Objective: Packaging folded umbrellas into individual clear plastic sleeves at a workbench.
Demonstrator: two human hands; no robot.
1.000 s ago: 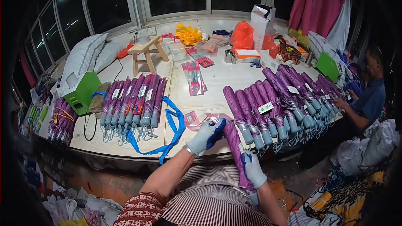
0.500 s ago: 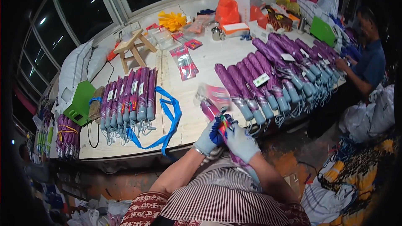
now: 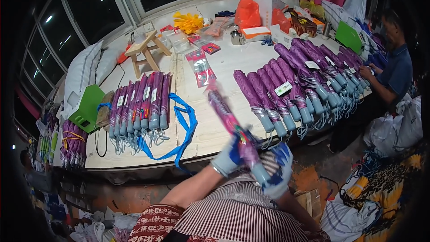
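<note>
A folded purple umbrella (image 3: pixel 248 149) with a grey-blue handle slants up from my lap over the table's front edge. A clear pink-printed sleeve seems to cover it, blurred at the far end. My left hand (image 3: pixel 229 156), in a white glove with blue coating, is closed around its lower middle. My right hand (image 3: pixel 278 172), gloved alike, is beside the handle end with its fingers apart and blue palm showing. Whether the palm touches the handle is hard to make out. Flat pink-printed clear sleeves (image 3: pixel 200 68) lie on the table beyond the umbrella's tip.
Sleeved purple umbrellas (image 3: pixel 139 101) lie in a row at left, beside a blue strap (image 3: pixel 190 127). More purple umbrellas (image 3: pixel 280 85) are heaped at right. A wooden stool (image 3: pixel 148 51) and green boxes (image 3: pixel 87 110) stand on the table. Another person (image 3: pixel 394 62) works at far right.
The umbrella's handle has come into view as my right hand moved off its middle, down to the handle end, and opened. My left hand still grips the umbrella.
</note>
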